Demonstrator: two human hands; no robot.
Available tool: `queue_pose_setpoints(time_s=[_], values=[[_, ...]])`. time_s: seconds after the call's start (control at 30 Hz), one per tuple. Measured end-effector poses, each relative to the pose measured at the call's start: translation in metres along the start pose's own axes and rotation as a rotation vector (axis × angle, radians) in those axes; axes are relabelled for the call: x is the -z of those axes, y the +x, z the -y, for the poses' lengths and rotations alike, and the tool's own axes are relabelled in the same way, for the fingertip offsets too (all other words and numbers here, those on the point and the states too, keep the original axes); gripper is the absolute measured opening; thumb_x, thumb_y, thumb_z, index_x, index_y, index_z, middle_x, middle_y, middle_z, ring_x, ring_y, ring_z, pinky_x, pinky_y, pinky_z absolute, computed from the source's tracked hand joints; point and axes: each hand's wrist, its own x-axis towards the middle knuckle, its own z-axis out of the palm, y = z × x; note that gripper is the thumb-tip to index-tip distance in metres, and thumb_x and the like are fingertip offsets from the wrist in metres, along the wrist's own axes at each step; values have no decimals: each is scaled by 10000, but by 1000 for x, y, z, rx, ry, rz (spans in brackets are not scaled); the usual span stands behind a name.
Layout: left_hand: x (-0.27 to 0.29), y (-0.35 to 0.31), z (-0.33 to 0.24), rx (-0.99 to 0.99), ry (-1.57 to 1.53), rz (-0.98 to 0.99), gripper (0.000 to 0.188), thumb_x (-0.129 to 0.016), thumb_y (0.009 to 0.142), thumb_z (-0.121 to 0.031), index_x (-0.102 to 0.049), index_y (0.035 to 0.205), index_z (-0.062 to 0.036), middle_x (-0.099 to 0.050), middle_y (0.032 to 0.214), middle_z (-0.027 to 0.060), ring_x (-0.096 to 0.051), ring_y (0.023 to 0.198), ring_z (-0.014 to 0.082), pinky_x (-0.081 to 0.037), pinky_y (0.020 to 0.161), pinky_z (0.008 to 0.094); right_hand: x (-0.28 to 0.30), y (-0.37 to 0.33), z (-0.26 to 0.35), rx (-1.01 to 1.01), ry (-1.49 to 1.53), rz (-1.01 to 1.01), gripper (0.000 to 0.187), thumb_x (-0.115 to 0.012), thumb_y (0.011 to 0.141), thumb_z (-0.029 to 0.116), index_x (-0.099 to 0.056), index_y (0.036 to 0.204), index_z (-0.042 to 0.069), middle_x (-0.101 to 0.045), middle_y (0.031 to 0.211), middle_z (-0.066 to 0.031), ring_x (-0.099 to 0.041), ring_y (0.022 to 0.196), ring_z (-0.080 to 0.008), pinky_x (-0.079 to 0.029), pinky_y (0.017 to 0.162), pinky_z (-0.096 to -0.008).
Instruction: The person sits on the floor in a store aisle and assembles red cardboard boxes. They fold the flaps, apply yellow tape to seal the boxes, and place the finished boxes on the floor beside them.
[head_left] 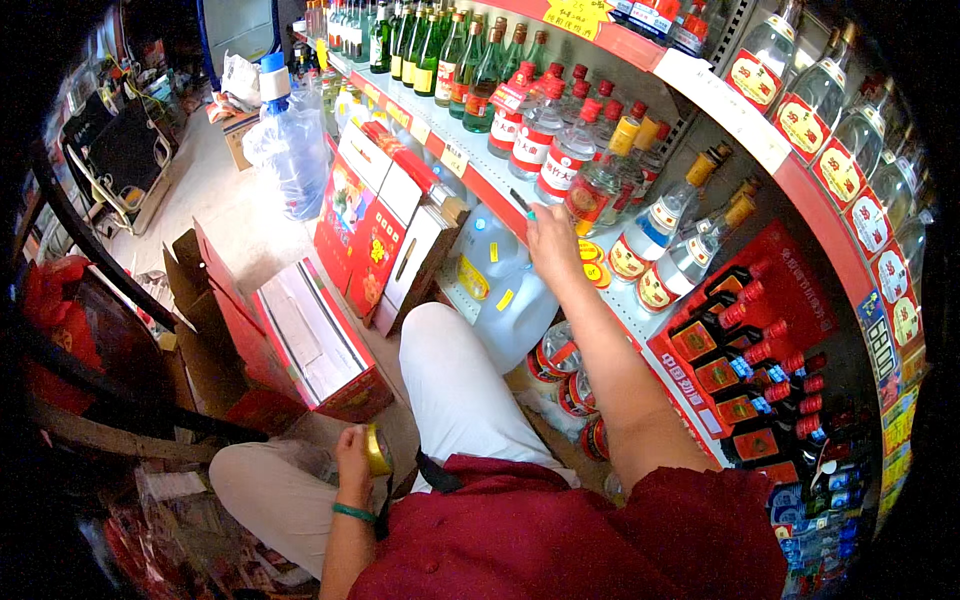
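Observation:
My left hand (352,462), with a green band at the wrist, is low by my left knee. Its fingers close on a short, round gold-yellow thing (378,450) whose exact kind I cannot make out. My right hand (555,243) reaches forward to the edge of the lower shelf (628,300). Out of its fingers sticks a thin dark-and-teal stick (522,204), too small to name surely. Clear bottles (562,165) with red caps and red-and-white labels stand just beyond that hand. Beside it is a round glass jar (590,195), and yellow round tags (594,262) hang nearby.
Large translucent jugs (515,315) stand under the shelf, with stacked jars (560,365) beside them. Red cartons (365,215) and a pink-and-white box (310,325) are on the floor at left. Green bottles (425,65) line the far shelf; dark red-capped bottles (745,375) fill the right.

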Motion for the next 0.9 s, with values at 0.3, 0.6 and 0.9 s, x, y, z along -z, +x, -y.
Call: queue_pose_setpoints(time_s=[0.3, 0.6, 0.9], values=[[1, -3, 2, -35, 145, -4, 194, -529, 906, -227, -582, 856, -47, -555, 741, 2, -492, 643, 94, -426, 587, 252, -35, 60, -40, 6, -17, 251, 287, -624, 745, 63, -618, 1029, 101, -587, 979, -171, -542, 976, -345, -442, 831, -426], [-1, 0, 11, 66, 102, -11, 184, -517, 905, -197, -604, 918, -36, -595, 802, 42, -553, 688, 129, -459, 613, 270, -63, 80, -67, 26, -32, 375, 270, -565, 779, 72, -630, 1040, 82, -590, 1011, -195, -558, 962, -353, -447, 847, -407], [-9, -10, -23, 21, 106, 80, 191, -530, 900, -205, -598, 954, -34, -573, 866, 34, -548, 733, 130, -474, 644, 276, -61, 67, -38, 97, -24, 127, 333, -503, 777, 72, -584, 1097, 24, -570, 1090, -227, -529, 1038, -365, -416, 916, -411]])
